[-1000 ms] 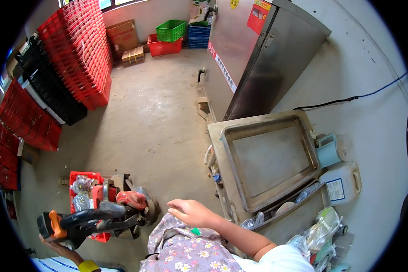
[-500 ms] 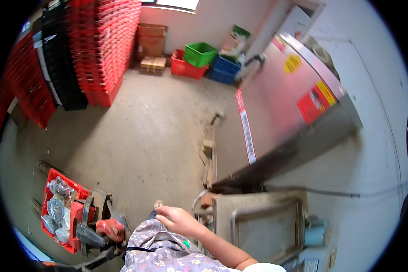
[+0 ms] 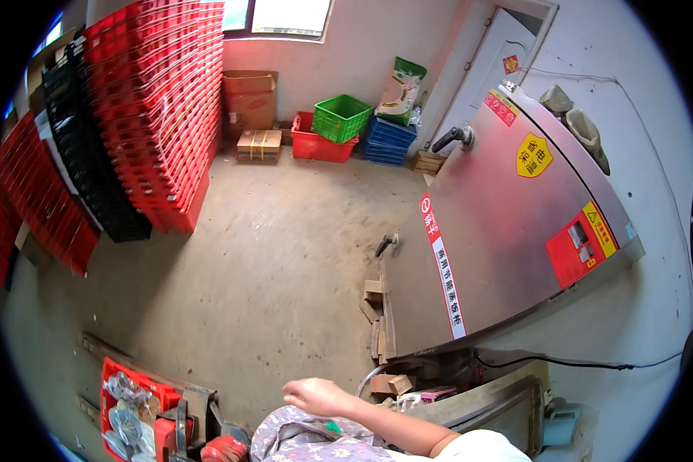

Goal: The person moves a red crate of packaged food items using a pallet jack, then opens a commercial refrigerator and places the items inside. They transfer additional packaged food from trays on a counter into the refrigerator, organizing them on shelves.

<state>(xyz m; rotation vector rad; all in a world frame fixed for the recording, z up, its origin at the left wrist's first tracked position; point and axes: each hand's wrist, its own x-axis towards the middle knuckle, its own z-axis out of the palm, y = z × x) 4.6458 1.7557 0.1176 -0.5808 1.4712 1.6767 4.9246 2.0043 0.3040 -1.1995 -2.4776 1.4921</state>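
My right hand [image 3: 316, 396] hangs in the air in front of the floral apron [image 3: 316, 439], with nothing in it. Its fingers point left and look loosely stretched. My left hand is outside the picture. To the left of the apron stands a red crate [image 3: 114, 377] with several clear plastic bags [image 3: 127, 389] inside. A red and dark rounded part [image 3: 225, 449] sits between the crate and the apron, cut off by the lower edge. On the right rises a large steel cabinet [image 3: 485, 239] with two black door handles.
Tall stacks of red crates [image 3: 154, 115] and black crates [image 3: 88, 146] stand at the left. Along the far wall are a cardboard box [image 3: 259, 146], a green basket [image 3: 343, 115], blue crates [image 3: 389, 138] and a sack [image 3: 400, 91]. A blue jug [image 3: 562, 425] and wood blocks [image 3: 400, 383] lie lower right.
The view has tilted up, so the floor, cabinet and crate sit lower in it. My right hand appears farther right and lower, still holding nothing.
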